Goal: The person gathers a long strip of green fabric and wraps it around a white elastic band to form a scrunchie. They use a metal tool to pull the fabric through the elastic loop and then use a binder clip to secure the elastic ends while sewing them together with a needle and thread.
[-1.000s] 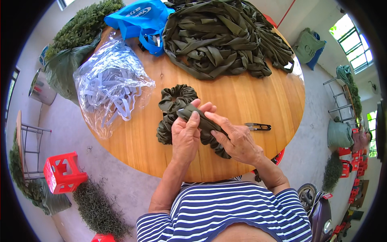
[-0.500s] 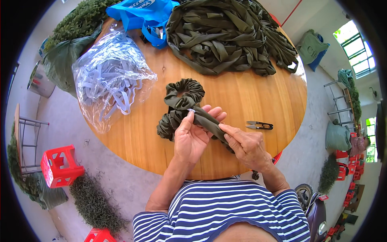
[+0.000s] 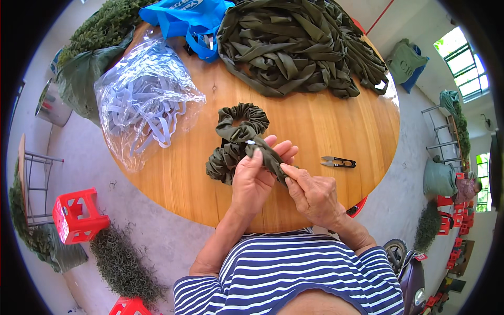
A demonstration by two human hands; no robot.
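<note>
Between my hands runs an olive-green fabric tube (image 3: 272, 161), partly bunched up, with a bit of white elastic (image 3: 251, 142) showing at its far end. My left hand (image 3: 254, 176) lies palm up under the tube, its thumb pressing the fabric near the elastic and its fingers extended behind. At the tube's nearer end, my right hand (image 3: 313, 194) pinches the cloth between thumb and fingers. Just beyond and left of my left hand, gathered olive scrunchies (image 3: 242, 119) rest on the round wooden table (image 3: 346, 131). Small black-handled thread snips (image 3: 338, 162) lie to the right.
A clear plastic bag (image 3: 149, 100) of white elastic loops lies at the left. Behind are a blue bag (image 3: 184, 21) and a big heap of olive fabric strips (image 3: 299, 47). A red stool (image 3: 80, 215) stands on the floor at left.
The fabric tube has bunched up and shortened between my hands. My right hand has shifted slightly left and nearer to my left hand. The elastic's white end still shows.
</note>
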